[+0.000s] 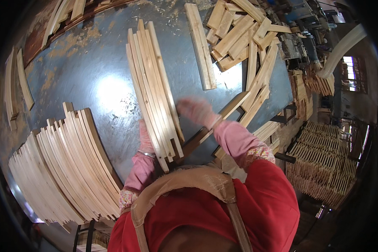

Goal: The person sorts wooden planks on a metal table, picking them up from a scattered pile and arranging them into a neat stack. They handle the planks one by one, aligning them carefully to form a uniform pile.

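A bundle of long pale wooden strips (pixel 153 92) lies lengthwise in front of me on the blue-grey metal table (pixel 84 69). Their near ends are uneven, and a slot shows among them. Against the bundle's left side, close to the near end, is my left hand (pixel 145 137) in a pink glove; its fingers are partly hidden by the strips it grips. My right hand (pixel 196 111), also gloved in pink, is by the bundle's right side. Motion blurs its fingers, so their closing and any contact with the strips cannot be made out.
Many strips (pixel 67 164) stand side by side in a row at the left. A single board (pixel 200 46) lies beyond my right hand. Loose wood pieces (pixel 239 38) are heaped at the far right. Stacked strips (pixel 323 161) and a pale hose (pixel 344 48) are off to the right.
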Motion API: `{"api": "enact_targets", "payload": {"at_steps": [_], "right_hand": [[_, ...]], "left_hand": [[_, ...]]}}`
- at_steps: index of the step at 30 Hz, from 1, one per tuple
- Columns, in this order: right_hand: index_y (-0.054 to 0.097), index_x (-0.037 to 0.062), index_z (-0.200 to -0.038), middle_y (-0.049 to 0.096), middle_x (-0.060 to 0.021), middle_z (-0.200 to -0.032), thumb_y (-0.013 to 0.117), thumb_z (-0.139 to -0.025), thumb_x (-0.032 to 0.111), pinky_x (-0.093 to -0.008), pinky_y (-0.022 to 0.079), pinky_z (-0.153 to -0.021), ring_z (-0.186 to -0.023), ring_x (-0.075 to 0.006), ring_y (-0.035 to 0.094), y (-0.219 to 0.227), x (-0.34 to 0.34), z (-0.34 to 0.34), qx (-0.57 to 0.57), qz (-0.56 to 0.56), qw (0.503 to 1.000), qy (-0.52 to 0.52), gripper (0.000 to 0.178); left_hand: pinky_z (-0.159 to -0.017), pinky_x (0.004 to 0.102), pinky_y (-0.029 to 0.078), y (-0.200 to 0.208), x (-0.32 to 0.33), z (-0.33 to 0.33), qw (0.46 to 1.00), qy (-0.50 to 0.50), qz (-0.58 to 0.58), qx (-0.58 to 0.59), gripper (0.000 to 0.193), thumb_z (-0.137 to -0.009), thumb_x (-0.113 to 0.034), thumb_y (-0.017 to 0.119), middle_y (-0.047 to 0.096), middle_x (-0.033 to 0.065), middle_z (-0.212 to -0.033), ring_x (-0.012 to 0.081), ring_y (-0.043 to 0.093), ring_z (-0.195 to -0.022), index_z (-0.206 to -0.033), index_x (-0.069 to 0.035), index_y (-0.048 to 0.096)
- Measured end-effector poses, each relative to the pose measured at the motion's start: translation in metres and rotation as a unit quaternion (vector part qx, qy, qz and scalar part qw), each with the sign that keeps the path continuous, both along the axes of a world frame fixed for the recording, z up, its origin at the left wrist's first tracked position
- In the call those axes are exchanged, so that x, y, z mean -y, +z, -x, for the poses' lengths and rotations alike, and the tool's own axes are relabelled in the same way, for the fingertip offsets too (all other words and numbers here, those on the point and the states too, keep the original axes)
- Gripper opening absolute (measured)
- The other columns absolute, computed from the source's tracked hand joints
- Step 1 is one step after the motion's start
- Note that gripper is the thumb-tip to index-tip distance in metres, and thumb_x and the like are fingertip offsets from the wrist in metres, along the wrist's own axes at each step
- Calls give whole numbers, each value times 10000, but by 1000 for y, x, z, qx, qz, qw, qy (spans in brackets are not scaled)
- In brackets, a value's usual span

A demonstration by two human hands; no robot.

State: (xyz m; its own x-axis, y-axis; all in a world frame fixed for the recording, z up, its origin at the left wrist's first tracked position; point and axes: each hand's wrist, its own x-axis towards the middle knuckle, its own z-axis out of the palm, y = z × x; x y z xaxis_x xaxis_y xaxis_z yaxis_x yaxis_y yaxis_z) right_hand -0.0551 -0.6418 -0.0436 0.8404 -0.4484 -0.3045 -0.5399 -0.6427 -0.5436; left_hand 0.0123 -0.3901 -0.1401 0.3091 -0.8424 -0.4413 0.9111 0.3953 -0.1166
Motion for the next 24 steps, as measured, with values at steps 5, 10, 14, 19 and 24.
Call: {"api": "enact_targets", "payload": {"at_steps": [5,10,14,19,24], "right_hand": [[457,35,-1529,587,-240,-1437,844,-794,514,-527,481,-1107,-1327,-426,557,-19,91,-26,-103,158,958,-218,959],[487,29,-1507,689,-286,-1297,788,-857,478,-476,540,-1029,-1222,-428,671,-13,74,-16,-91,-82,971,-206,845],[508,32,-1565,726,-185,-1227,762,-959,408,-435,566,-968,-1089,-342,699,14,-46,26,-33,-103,994,-30,757],[552,16,-1505,751,-135,-1088,759,-980,316,-415,575,-875,-932,-286,713,14,-53,119,98,168,965,-177,639],[578,-81,-1399,765,-174,-1095,776,-917,396,-419,563,-907,-985,-291,738,-38,-38,171,1,58,855,-516,706]], "left_hand": [[-993,586,595,48,4,-2,998,-35,21,47,1160,-809,-880,655,616,265,-1405,478,657,-1198,-1587,-45,448],[-970,597,602,70,-2,-8,992,-84,72,56,1199,-813,-926,587,610,313,-1359,492,659,-1178,-1575,-13,442],[-1025,549,598,24,-19,-6,995,37,-25,89,1069,-928,-852,528,620,251,-1442,417,683,-1212,-1594,-22,430],[-1058,457,598,14,-32,-3,995,8,-90,46,948,-917,-743,687,641,194,-1444,356,663,-1265,-1544,-52,519],[-1036,471,610,25,-41,2,998,-11,-52,45,909,-909,-704,720,660,190,-1423,351,681,-1240,-1523,-57,545]]}}
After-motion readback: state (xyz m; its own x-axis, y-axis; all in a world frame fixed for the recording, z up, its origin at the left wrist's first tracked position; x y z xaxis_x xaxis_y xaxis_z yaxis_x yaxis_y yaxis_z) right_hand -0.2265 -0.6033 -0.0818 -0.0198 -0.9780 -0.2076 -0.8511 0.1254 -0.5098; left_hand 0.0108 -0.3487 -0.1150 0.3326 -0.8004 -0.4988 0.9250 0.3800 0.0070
